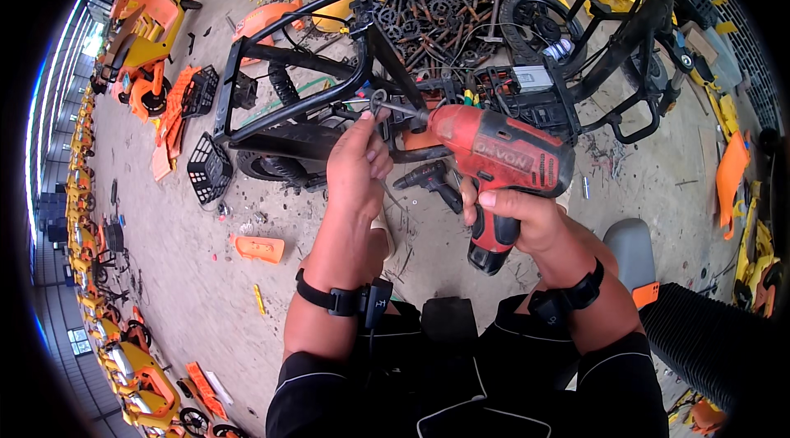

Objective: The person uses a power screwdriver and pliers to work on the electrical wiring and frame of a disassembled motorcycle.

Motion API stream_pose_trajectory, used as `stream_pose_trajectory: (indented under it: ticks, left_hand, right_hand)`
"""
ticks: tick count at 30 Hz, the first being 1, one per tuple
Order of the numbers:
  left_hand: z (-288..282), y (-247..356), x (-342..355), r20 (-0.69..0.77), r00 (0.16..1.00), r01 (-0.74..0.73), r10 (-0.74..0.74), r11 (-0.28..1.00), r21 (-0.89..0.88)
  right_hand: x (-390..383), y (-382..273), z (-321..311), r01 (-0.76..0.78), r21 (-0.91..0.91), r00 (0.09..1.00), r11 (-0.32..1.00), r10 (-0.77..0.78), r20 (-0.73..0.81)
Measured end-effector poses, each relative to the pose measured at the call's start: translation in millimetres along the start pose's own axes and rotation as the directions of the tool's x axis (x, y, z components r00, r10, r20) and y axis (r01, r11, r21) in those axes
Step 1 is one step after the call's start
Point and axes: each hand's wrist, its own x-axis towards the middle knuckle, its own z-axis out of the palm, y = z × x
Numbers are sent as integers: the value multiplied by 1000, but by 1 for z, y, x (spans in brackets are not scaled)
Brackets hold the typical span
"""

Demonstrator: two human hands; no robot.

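Head-worn fisheye view, looking down and forward, close above left hand [357,160] and right hand [528,219]

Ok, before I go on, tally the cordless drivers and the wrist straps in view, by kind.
Cordless drivers: 2 (one red and black in the right hand, one black on the floor)
Wrist straps: 2 (one on each arm)
Total: 4

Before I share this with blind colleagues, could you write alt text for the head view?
A red and black power drill is held in the right-hand grip, its bit pointing left toward a small metal part at the left-hand grip. Beyond are a black tubular frame, a dark second drill on the floor and a heap of rusty metal.
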Motion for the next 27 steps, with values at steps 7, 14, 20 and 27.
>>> stream_pose_trajectory:
  ticks: [7,14,20,27]
  left_hand:
    - [-2,-2,3,-26,999,30,-29,999,22]
    - [-12,-10,14,-193,980,-6,55,969,246]
    - [-12,-21,14,-18,1000,22,-16,919,394]
    - [13,-29,13,53,996,45,-70,927,372]
  right_hand:
    - [3,0,-1,44,36,999,998,-42,-29]
    - [6,-14,-7,110,-21,989,994,-111,-100]
    - [19,-30,-33,118,-33,900,992,-121,-418]
    - [29,-42,-83,23,117,818,993,49,-573]
